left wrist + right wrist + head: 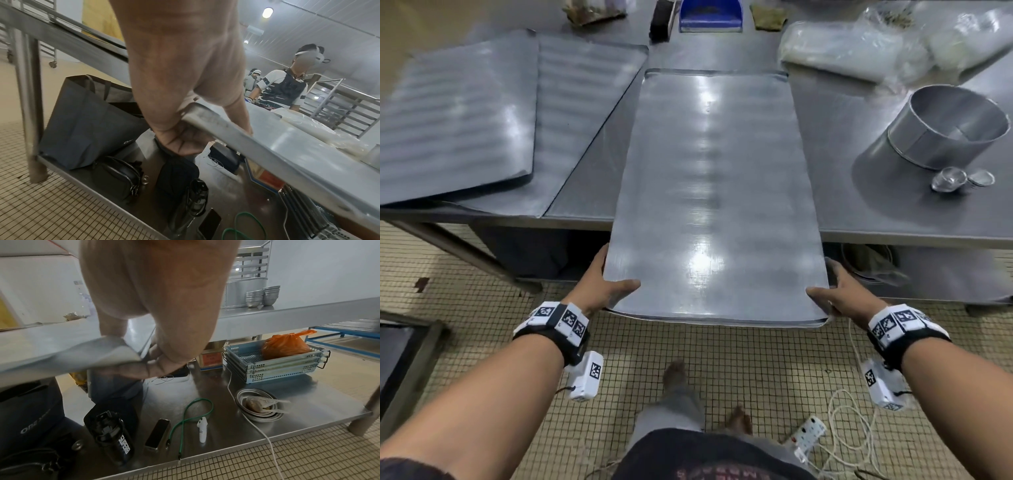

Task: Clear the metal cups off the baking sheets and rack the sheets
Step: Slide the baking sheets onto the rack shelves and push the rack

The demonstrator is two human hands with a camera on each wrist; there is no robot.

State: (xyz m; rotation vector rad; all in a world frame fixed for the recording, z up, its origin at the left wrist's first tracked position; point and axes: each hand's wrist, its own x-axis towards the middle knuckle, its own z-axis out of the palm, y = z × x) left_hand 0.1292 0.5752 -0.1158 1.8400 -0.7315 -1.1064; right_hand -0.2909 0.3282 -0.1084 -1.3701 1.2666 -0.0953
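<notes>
A long bare baking sheet (709, 192) juts well past the front edge of the steel table (859, 205). My left hand (606, 281) grips its near left corner, thumb on top and fingers under the rim (216, 120). My right hand (832, 291) grips the near right corner (111, 350) the same way. Two more sheets (458, 113) lie overlapped on the table at the left. Two stacks of small metal cups (962, 178) stand on the table at the right; in the right wrist view the cups (263, 296) show as two piles.
A big metal ring mould (945, 126) stands behind the cups. Plastic bags (859, 51) and a blue scoop (710, 15) lie at the table's back. The lower shelf (287, 402) holds crates, bowls, bags, a bottle. A white cable and power strip (804, 435) lie on the tiled floor. A tray rack (337, 104) stands beyond another person.
</notes>
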